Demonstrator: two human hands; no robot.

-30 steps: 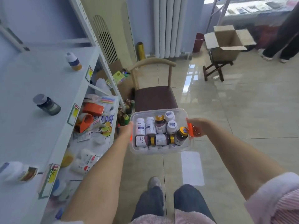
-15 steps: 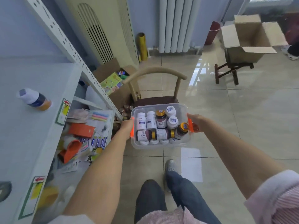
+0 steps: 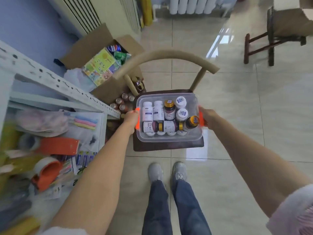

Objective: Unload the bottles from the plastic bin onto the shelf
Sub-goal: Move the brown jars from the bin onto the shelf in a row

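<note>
A clear plastic bin (image 3: 169, 139) with orange handle clips holds several bottles (image 3: 168, 110), white ones and dark ones with gold caps, some upright and some lying down. My left hand (image 3: 131, 118) grips the bin's left handle and my right hand (image 3: 207, 116) grips its right handle. The bin sits over the dark seat of a wooden chair (image 3: 166, 146); I cannot tell whether it rests on the seat. The white metal shelf (image 3: 55, 82) stands to the left, its lower level crowded with goods.
An open cardboard box (image 3: 101, 65) with packets and cans stands on the floor behind the shelf, with small bottles (image 3: 122, 102) beside it. A stool (image 3: 271, 41) is at the far right. My two feet (image 3: 167, 172) stand on the tiled floor.
The view has tilted down and closer to the chair. The bin, held in both hands, has come down over the chair seat. The top shelf has left the view.
</note>
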